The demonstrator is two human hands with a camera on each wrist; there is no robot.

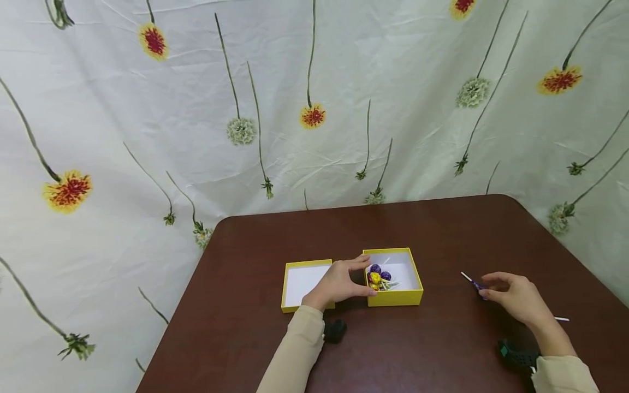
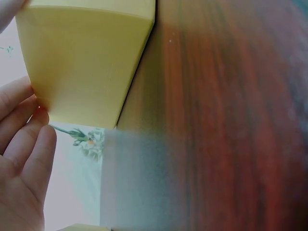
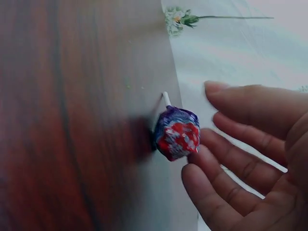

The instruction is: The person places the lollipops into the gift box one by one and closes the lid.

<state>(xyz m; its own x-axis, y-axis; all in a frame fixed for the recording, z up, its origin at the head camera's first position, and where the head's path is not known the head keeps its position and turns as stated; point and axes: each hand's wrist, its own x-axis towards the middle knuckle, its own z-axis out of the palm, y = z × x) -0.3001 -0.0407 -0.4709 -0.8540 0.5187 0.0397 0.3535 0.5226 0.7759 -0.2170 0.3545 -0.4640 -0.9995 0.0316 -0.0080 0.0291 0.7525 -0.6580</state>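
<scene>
My left hand [image 1: 341,281] holds the left end of an open yellow box [image 1: 396,298], its thumb at the front corner and a finger at the back. In the left wrist view its fingertips touch the yellow wall [image 2: 86,62]. Inside the box's left part lie several wrapped lollipops [image 1: 375,277], purple and yellow. At the right, my right hand [image 1: 516,297] is spread around a purple lollipop [image 1: 475,284] with a white stick. The right wrist view shows that lollipop's red-and-purple wrapper [image 3: 179,137] beside the fingertips, the thumb apart from it.
The yellow box lid [image 1: 306,278], white inside, lies left of the box, partly behind my left wrist. A white stick [image 1: 562,319] pokes out right of my right hand. Beyond the brown table [image 1: 236,295] hangs a flower-print cloth [image 1: 295,164].
</scene>
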